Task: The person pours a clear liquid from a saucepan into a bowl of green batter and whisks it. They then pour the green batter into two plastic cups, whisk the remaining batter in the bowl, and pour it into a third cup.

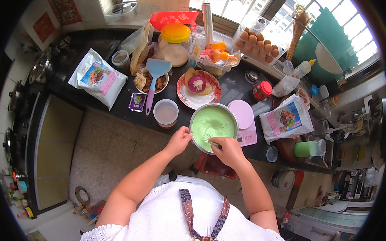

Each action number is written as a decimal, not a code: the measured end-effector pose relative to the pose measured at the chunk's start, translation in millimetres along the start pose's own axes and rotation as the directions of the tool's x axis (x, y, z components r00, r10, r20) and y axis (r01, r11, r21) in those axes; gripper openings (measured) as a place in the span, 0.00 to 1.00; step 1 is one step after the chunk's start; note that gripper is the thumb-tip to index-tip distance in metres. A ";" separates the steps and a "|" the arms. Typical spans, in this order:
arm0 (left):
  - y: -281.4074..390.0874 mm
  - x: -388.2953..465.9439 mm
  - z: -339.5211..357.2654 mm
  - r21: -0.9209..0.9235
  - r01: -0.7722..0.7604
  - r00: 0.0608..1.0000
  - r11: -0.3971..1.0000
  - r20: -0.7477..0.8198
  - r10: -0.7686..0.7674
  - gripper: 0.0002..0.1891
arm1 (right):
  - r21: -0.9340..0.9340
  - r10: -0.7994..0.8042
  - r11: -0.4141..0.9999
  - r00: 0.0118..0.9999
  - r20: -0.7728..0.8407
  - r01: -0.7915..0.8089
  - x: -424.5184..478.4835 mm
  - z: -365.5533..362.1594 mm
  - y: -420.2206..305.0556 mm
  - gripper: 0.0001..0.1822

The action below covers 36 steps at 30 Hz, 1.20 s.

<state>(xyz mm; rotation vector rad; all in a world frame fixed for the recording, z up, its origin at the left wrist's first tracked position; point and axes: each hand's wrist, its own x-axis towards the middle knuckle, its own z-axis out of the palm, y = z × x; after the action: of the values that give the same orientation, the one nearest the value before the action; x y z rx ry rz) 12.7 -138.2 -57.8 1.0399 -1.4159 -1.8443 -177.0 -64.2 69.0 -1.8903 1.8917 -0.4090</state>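
A metal mixing bowl (235, 118) holds a smooth pale-green batter (212, 121) at the counter's front edge. My left hand (180, 139) pinches the bowl's left rim between thumb and fingers. In my right hand (228, 149) is the handle of a wire whisk (207, 137), whose wires dip into the batter near the front of the bowl. Just right of the bowl lies a pink kitchen scale (248, 135) with a round platform. To the left stands a clear plastic tub (165, 113) of brownish contents.
Behind the bowl is a red-patterned plate (187, 99) with a purple round item. A blue-and-purple spatula (154, 77) lies across a filled bowl (165, 86). White printed bags (99, 77) flank the area. At right are a red-lidded jar (262, 91), a green-filled container (305, 149) and eggs (259, 44).
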 end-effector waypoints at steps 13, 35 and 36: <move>-1.7 -1.7 -0.8 -0.007 -0.025 1.000 1.000 0.005 0.025 0.06 | 0.066 -0.013 0.998 0.996 -0.089 0.019 4.8 7.6 3.2 0.12; -0.1 -4.5 1.5 -0.011 0.019 1.000 1.000 -0.011 -0.019 0.06 | 0.053 0.072 0.995 0.980 0.185 -0.083 -8.0 -34.4 -5.6 0.12; -2.5 -4.0 1.6 -0.027 0.003 1.000 1.000 -0.012 -0.003 0.05 | 0.081 0.040 0.995 0.981 0.191 -0.056 -3.2 -30.7 -15.6 0.11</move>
<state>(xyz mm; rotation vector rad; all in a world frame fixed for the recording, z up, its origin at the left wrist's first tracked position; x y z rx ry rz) 13.4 -133.5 -59.1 1.0382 -1.3798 -1.8513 -178.8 -64.2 103.5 -1.7575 1.7629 -0.2806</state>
